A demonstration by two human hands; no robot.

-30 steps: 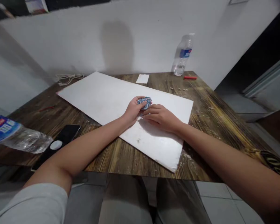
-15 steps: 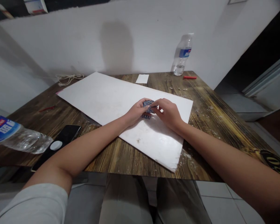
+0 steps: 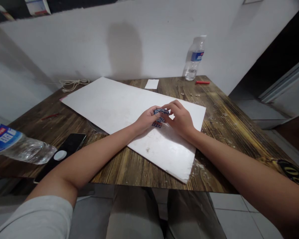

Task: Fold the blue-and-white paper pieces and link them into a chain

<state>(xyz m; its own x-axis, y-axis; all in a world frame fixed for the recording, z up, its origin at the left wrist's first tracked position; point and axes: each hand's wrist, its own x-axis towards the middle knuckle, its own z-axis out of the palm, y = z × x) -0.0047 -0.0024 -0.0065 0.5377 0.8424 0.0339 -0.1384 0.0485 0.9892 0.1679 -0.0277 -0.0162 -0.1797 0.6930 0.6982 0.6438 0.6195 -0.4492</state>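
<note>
While the left hand (image 3: 147, 120) gripped the blue-grey object (image 3: 161, 112) above the white board (image 3: 102, 106), toward its right edge, the right hand (image 3: 180, 117) pinched its near side; the handling seemed unfinished.

Left hand (image 3: 147, 120) and right hand (image 3: 180, 118) hold blue pieces (image 3: 160, 113) over board (image 3: 107, 103), toward its right edge. Far right corner of table (image 3: 119, 167): upright bottle (image 3: 196, 59), red stick (image 3: 202, 82) just beside. Far left corner: cord (image 3: 72, 84).
</note>
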